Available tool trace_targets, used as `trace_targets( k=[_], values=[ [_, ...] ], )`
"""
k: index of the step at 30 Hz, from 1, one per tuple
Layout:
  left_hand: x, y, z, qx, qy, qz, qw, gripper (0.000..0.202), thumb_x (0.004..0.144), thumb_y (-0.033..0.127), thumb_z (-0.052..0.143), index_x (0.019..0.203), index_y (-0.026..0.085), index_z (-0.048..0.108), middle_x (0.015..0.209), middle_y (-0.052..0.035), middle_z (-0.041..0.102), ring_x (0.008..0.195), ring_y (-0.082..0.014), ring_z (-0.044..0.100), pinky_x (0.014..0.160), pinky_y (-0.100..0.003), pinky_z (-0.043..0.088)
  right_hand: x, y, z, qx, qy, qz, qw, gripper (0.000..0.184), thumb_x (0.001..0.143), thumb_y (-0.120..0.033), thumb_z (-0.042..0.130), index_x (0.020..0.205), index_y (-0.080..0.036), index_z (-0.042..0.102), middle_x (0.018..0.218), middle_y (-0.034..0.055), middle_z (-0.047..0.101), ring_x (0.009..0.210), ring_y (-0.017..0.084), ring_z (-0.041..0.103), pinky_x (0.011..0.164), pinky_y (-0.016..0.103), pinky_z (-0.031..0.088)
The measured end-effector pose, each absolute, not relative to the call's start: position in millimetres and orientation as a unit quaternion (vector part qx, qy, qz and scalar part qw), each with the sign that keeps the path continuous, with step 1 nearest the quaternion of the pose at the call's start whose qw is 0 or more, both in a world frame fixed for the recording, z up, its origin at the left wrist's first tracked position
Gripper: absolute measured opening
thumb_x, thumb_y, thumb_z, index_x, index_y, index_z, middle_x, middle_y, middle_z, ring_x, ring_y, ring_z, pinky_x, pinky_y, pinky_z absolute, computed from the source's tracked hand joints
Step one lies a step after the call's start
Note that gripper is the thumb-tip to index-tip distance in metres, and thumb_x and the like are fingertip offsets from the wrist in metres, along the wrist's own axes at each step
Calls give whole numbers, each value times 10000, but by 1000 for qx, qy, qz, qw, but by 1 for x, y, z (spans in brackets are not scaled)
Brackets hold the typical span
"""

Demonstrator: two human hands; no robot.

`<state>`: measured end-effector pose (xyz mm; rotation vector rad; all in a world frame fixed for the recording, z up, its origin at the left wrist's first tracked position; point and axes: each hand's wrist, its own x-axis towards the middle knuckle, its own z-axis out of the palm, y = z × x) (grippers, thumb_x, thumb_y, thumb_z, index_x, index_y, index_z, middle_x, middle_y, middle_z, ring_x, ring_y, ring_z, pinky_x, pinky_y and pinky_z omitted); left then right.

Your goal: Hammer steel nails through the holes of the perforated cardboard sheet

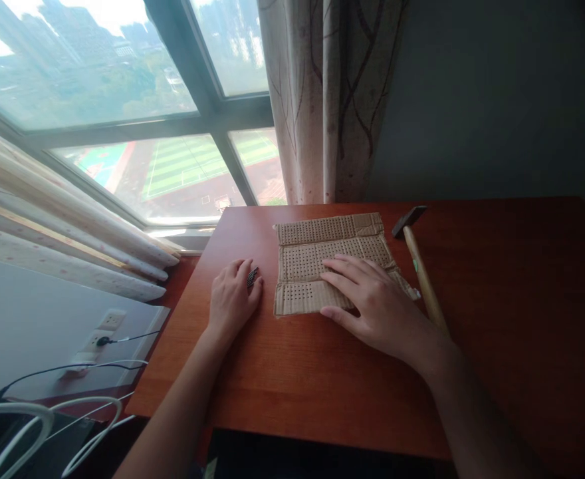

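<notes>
A flat piece of brown cardboard (300, 263), creased into panels and pierced with rows of small holes, lies on the wooden table. My right hand (372, 303) rests over its lower right part, fingers stretched out and apart, hiding some of the holes. To the left of the cardboard, my left hand (233, 296) is on the tabletop, its fingers and thumb curled around a small bunch of dark metal nails (252, 277). A hammer (422, 276) with a wooden handle and dark head lies right of the cardboard; my right forearm covers the handle's lower end.
The reddish-brown table (292, 379) has its left edge near the window (203, 120). Curtains (302, 100) hang at both sides of the glass. Low on the left are a wall socket (110, 320) and white cables (48, 419).
</notes>
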<state>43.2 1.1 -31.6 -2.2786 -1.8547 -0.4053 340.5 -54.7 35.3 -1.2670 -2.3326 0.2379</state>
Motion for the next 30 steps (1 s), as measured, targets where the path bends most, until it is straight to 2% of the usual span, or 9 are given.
trace_targets(
  k=[13, 22, 30],
  values=[
    [34, -5, -30, -765, -623, -147, 74, 459, 934, 374, 508, 1320, 135, 571, 1277, -151, 625, 1113, -327, 599, 949, -442, 473, 342, -54, 34, -458, -850, 88, 244, 458, 968, -450, 553, 1332, -179, 616, 1460, 102, 565, 1389, 289, 460, 1151, 516, 393],
    [56, 30, -30, -751, -642, -121, 93, 482, 915, 362, 532, 1340, 138, 562, 1332, -163, 605, 1120, -341, 606, 938, -446, 470, 340, -56, 35, -459, -852, 76, 238, 441, 972, -434, 549, 1318, -170, 618, 1450, 103, 573, 1379, 292, 470, 1144, 499, 397],
    [59, 34, -29, -732, -664, -114, 107, 409, 956, 323, 450, 1296, 147, 596, 1292, -156, 635, 1083, -335, 626, 902, -448, 477, 340, -55, 35, -461, -853, 75, 233, 444, 978, -446, 532, 1319, -173, 616, 1456, 98, 566, 1383, 291, 465, 1147, 496, 396]
  ],
)
